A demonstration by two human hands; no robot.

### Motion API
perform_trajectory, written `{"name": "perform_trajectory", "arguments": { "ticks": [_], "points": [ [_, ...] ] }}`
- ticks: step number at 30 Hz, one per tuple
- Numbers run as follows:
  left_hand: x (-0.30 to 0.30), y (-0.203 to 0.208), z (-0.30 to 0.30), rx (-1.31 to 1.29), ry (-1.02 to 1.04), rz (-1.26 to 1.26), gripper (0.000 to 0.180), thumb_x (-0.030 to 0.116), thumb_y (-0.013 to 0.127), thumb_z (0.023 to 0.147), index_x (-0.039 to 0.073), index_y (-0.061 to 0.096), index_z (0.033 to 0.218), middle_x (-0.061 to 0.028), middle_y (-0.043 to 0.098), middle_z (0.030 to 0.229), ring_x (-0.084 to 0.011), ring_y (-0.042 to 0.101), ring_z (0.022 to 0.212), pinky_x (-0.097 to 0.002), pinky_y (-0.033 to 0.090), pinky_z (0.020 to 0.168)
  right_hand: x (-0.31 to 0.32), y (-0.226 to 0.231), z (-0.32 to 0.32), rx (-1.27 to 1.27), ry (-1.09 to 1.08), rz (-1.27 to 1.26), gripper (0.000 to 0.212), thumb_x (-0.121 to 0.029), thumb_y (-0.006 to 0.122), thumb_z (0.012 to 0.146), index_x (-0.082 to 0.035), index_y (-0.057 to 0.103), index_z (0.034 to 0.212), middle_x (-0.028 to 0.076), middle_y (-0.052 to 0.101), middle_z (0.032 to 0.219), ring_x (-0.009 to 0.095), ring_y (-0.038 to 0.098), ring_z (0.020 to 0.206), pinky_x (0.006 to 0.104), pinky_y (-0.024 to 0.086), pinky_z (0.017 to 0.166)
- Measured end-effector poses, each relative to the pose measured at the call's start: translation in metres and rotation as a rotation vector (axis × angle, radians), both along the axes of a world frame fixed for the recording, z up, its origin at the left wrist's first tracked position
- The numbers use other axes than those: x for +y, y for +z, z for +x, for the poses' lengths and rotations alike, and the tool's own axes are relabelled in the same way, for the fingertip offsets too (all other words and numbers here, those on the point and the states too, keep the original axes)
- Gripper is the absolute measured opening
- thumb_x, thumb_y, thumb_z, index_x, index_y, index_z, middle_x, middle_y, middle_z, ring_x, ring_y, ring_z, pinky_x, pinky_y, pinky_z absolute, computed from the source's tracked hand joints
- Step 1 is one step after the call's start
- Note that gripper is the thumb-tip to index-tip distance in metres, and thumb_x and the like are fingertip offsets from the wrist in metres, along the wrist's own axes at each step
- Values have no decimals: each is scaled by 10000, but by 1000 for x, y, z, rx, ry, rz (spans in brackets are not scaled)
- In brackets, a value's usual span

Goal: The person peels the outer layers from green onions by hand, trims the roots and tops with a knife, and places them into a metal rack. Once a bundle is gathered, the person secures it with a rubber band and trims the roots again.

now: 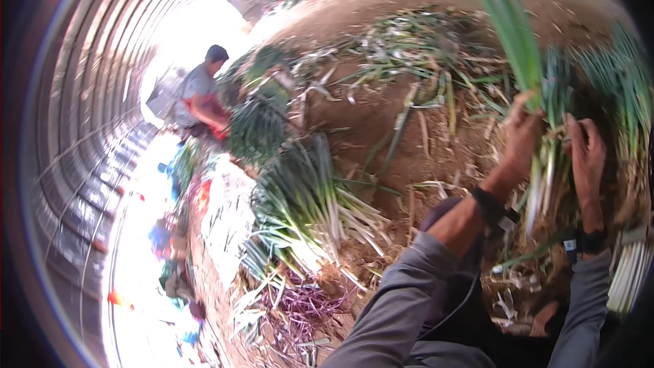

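Note:
My left hand (523, 133) is closed around a green onion (509, 34). Its long leaves rise toward the top edge and a white stalk (535, 191) hangs below the fist. Just to the right, my right hand (586, 153) has its fingertips pinched together beside the onion's neck. What sits between those fingertips is too small to make out. Behind the hands stand more dark green onion leaves (557, 78), and another bunch of green onions (623, 75) leans at the far right.
A large pile of green onions (306, 197) lies left of me, with purple stalks (306, 307) in front. Stripped leaves (422, 41) litter the soil (354, 109). White stalks (627, 276) lie at lower right. Another person (197, 92) works at the far left, near a ribbed tunnel wall (75, 95).

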State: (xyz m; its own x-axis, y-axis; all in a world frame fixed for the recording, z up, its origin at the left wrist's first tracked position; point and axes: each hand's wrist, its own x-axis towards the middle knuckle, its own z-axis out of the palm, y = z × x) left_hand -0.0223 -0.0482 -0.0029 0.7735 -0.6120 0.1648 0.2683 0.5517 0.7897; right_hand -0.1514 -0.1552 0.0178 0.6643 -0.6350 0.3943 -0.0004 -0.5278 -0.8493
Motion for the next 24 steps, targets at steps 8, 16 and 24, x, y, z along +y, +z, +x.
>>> {"name": "perform_trajectory", "arguments": {
  "ticks": [8, 16, 24],
  "points": [
    [6, 1, -15, -221, -254, -153, 355, 8, 560, 924, 78, 549, 1273, 43, 548, 950, -67, 522, 883, -251, 436, 794, -15, 0, 35, -108, 2, -698, 352, -75, 582, 987, -89, 589, 1338, 152, 586, 1057, 350, 621, 937, 394, 509, 788],
    [-25, 13, -46, -342, -276, -152, 412, 30, 589, 915, 68, 559, 1324, -19, 581, 1224, -130, 540, 1118, -275, 445, 949, -57, 1, -22, -52, -229, -712, 259, -68, 587, 959, -65, 597, 1219, 166, 615, 970, 354, 640, 905, 389, 510, 749],
    [27, -15, 66, -201, 91, -81, 376, 11, 699, 842, 76, 590, 1196, -63, 664, 964, -174, 631, 759, -339, 530, 659, -61, -33, -99, -102, -601, -244, 249, -270, 584, 1001, -36, 667, 978, 57, 648, 732, 179, 588, 627, 337, 485, 656]
  ]
}}
